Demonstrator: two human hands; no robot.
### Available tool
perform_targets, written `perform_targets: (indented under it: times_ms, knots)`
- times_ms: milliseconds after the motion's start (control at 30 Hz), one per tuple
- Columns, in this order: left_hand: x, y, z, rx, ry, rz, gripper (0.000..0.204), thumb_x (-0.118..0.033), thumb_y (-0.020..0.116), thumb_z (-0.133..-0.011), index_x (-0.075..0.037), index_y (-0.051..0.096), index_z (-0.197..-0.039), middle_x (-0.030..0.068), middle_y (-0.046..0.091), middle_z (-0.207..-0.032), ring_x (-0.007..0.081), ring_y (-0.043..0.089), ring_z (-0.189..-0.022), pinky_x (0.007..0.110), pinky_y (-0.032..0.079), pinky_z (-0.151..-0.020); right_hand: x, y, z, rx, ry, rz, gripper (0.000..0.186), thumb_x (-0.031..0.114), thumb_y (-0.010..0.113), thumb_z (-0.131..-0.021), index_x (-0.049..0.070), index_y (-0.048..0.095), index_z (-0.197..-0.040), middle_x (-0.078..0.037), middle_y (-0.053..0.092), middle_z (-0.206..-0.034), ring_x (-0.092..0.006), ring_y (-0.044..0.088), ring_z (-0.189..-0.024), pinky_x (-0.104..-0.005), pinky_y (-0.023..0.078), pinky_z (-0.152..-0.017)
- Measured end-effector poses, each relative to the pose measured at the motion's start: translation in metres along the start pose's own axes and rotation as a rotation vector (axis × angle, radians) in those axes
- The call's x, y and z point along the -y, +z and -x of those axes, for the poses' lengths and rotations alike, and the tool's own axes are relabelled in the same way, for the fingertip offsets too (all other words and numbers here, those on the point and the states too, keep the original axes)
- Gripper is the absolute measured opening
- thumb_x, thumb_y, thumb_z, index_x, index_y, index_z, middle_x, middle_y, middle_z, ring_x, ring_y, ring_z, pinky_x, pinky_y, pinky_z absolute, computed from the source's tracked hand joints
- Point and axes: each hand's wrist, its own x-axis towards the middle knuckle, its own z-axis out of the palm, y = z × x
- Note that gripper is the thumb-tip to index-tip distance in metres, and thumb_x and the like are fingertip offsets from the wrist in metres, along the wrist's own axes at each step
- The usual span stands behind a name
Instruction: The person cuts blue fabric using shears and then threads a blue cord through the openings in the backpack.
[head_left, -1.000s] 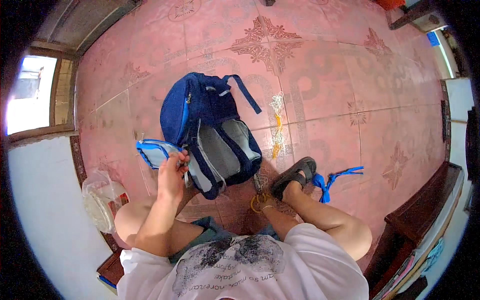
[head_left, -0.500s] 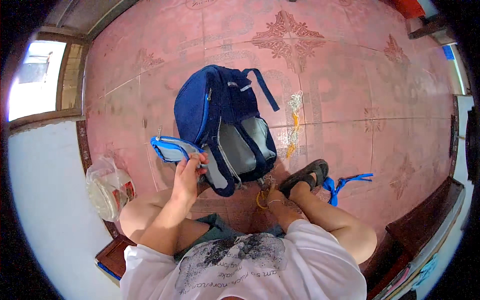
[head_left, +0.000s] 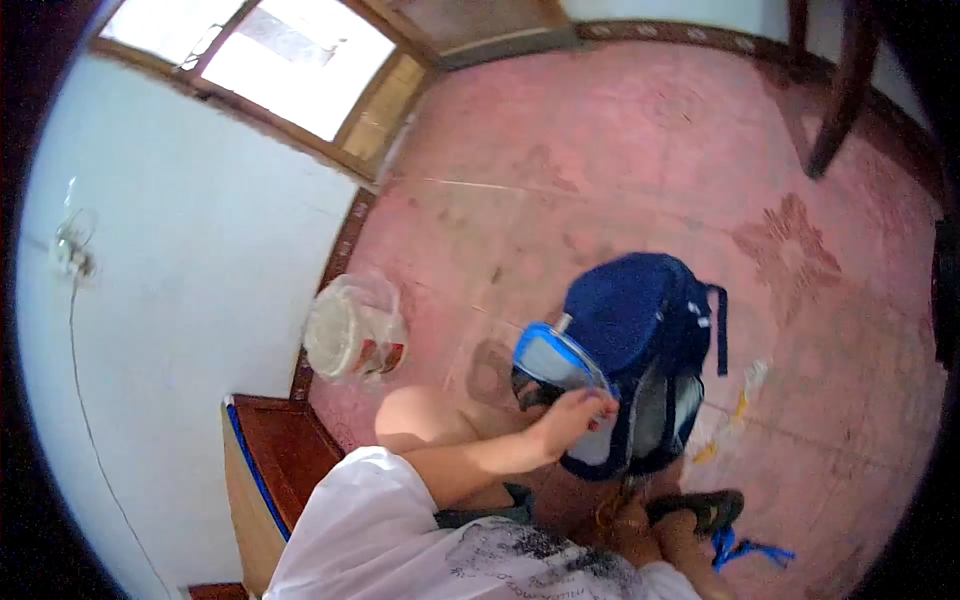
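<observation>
Pinched the near right edge of a blue-trimmed grey pouch (head_left: pixel 550 358) with the left hand (head_left: pixel 570 428), at the left side of a navy-and-grey backpack (head_left: pixel 622 308) on the pink tiled floor (head_left: pixel 470 235). Could not tell whether sewn on or loose. Held the right hand (head_left: pixel 630 525), apart from the left, by the backpack's near end and a yellow loop (head_left: pixel 604 508); could not tell, for blur, whether closed on anything. Wore a dark sandal (head_left: pixel 718 508) right of that hand, near a blue strap (head_left: pixel 740 549). Saw white and yellow cord (head_left: pixel 742 404) right of the backpack, and a white tub (head_left: pixel 340 328) in clear plastic well to the left.
</observation>
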Motion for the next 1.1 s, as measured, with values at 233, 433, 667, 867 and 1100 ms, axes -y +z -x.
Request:
perform_targets:
  times_ms: [233, 433, 667, 867, 1100]
  knots:
    - [-0.006, -0.002, 0.011, -0.012, 0.033, 0.013, 0.015, -0.019, 0.04, -0.084, -0.009, 0.051, -0.082, 0.0009, 0.053, -0.084, 0.0108, 0.047, -0.08, 0.026, 0.037, -0.069, 0.023, -0.015, -0.027, -0.001, -0.048, 0.064, 0.041, 0.037, 0.052, -0.074, 0.009, 0.052, -0.104, -0.012, 0.058, -0.097, -0.0278, 0.055, -0.09, -0.0374, 0.044, -0.075]
    - [0.003, -0.007, 0.002, 0.019, 0.062, -0.01, 0.015, -0.018, 0.042, -0.082, -0.008, 0.053, -0.085, 0.0007, 0.053, -0.083, 0.0107, 0.047, -0.077, 0.025, 0.037, -0.067, -0.023, 0.018, 0.007, 0.07, -0.048, -0.004, 0.042, 0.037, 0.052, -0.074, 0.009, 0.052, -0.105, -0.012, 0.057, -0.098, -0.0279, 0.055, -0.09, -0.0374, 0.044, -0.075]
    - [0.003, -0.01, 0.0, -0.152, 0.253, -0.095, 0.01, -0.016, 0.046, -0.082, -0.009, 0.053, -0.083, -0.0013, 0.054, -0.085, 0.0102, 0.046, -0.08, 0.025, 0.037, -0.069, -0.019, 0.027, 0.009, 0.131, -0.033, -0.034, 0.041, 0.037, 0.049, -0.077, 0.009, 0.052, -0.106, -0.012, 0.057, -0.098, -0.0274, 0.053, -0.091, -0.0359, 0.043, -0.075]
    - [0.012, -0.012, -0.005, -0.089, 0.256, -0.057, 0.011, -0.016, 0.046, -0.082, -0.007, 0.052, -0.081, -0.0012, 0.054, -0.081, 0.0075, 0.045, -0.071, 0.023, 0.038, -0.066, -0.043, 0.021, -0.031, 0.273, 0.109, -0.358, 0.038, 0.037, 0.043, -0.084, 0.008, 0.052, -0.106, -0.011, 0.055, -0.098, -0.0262, 0.049, -0.09, -0.0331, 0.04, -0.075]
    - [0.032, -0.029, -0.005, -0.048, 0.227, -0.16, 0.018, -0.016, 0.044, -0.083, -0.004, 0.056, -0.077, 0.0013, 0.055, -0.067, 0.0081, 0.049, -0.057, 0.021, 0.039, -0.052, 0.066, -0.118, 0.157, 0.284, 0.195, -0.945, 0.043, 0.045, 0.046, -0.08, 0.004, 0.048, -0.093, -0.012, 0.05, -0.066, -0.0253, 0.048, -0.057, -0.036, 0.041, -0.052]
